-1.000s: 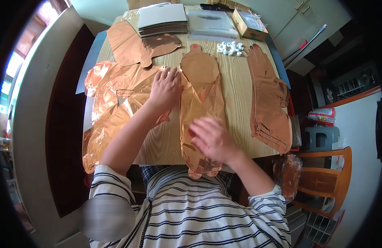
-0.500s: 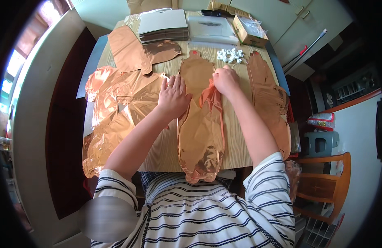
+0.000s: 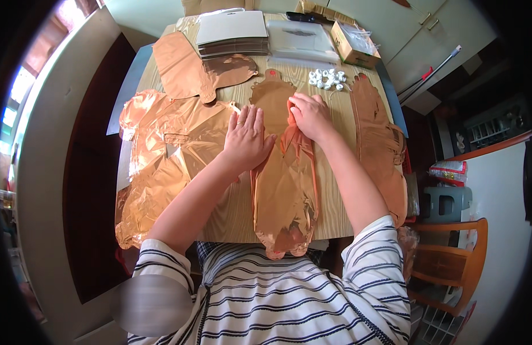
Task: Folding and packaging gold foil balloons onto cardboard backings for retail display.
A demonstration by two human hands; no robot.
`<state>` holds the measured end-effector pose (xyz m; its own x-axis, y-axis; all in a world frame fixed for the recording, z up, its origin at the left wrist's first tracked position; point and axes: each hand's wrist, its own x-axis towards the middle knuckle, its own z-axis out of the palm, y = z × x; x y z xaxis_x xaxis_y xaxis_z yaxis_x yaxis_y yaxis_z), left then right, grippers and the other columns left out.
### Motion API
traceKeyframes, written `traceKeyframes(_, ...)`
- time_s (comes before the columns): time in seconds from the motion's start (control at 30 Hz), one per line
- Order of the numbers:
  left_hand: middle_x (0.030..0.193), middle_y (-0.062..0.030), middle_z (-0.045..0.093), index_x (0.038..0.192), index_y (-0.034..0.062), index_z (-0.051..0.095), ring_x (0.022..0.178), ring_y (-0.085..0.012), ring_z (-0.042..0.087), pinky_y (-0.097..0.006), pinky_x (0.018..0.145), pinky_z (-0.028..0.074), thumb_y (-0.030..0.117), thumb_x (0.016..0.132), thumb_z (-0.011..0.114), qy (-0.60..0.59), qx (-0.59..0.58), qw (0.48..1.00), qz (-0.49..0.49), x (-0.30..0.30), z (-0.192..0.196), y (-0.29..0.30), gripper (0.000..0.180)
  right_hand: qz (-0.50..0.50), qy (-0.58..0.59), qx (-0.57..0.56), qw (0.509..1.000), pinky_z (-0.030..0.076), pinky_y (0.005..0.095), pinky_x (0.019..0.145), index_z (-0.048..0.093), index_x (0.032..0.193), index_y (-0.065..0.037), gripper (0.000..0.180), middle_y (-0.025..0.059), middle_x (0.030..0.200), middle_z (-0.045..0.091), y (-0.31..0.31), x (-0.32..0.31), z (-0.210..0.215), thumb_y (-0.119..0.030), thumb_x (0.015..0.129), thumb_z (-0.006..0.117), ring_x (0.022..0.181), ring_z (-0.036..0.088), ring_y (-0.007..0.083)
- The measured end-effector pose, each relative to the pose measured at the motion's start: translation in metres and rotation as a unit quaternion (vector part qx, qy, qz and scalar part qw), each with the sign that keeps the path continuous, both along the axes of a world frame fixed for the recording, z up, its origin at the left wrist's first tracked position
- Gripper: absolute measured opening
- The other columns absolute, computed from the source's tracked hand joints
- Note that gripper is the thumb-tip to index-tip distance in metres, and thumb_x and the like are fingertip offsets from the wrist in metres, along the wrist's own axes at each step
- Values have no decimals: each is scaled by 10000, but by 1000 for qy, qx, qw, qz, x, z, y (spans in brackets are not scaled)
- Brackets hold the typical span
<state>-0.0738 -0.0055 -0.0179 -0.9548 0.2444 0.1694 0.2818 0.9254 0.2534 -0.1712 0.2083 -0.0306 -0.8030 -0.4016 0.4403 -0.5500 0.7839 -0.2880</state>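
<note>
While lying loose at the left of the frame, a crumpled heap of shiny copper-coloured foil (image 3: 148, 204), partly screened by the left forearm. Above it, in the upper left, a smoother, flat-folded matte copper foil piece (image 3: 179, 69); at upper centre, a stack of white-topped flat boards (image 3: 234, 29), presumably all put aside for room in the middle. Just left of centre, the left hand (image 3: 248, 141), palm down, fingers straight and slightly parted, pinching nothing; flat across the left edge of a long, round-ended copper foil piece (image 3: 283, 184) at frame centre, probably as an anchor against slipping. Lower tip of that foil overhanging the near edge of the wood-grain table (image 3: 225, 223). Higher up, a pile of clear plastic sheets (image 3: 300, 40). Right of centre, the right hand (image 3: 312, 115), fingers bent, apparently pinching a thin orange-red foil fold (image 3: 292, 141), likely for control of the loose layer; thumb contact hard to tell. Just beyond, small white rings (image 3: 328, 79), close enough to be in the way; farther right, a long brownish-copper folded foil piece (image 3: 376, 144), limiting space on that side.
</note>
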Motion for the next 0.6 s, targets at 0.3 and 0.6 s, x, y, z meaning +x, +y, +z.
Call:
traceKeyframes(0.3, 1610, -298, 275, 1556, 49, 338, 1521, -438, 216, -542, 1233, 153, 533, 970, 517, -3, -17, 1000, 2, -4, -7, -8, 781, 12, -39, -102, 994, 493, 422, 964, 723, 1164, -85, 270, 98, 1169, 729, 19, 6, 8, -199, 949, 607, 998, 643, 340)
traceKeyframes(0.6, 1598, -312, 290, 1547, 38, 360, 1515, -445, 227, -551, 1238, 127, 574, 985, 468, -10, -1, 999, -41, 7, -6, 1, 784, 49, 24, -48, 997, 515, 429, 907, 737, 1056, -80, 180, 81, 1132, 734, 39, 42, 12, -127, 902, 657, 974, 634, 341)
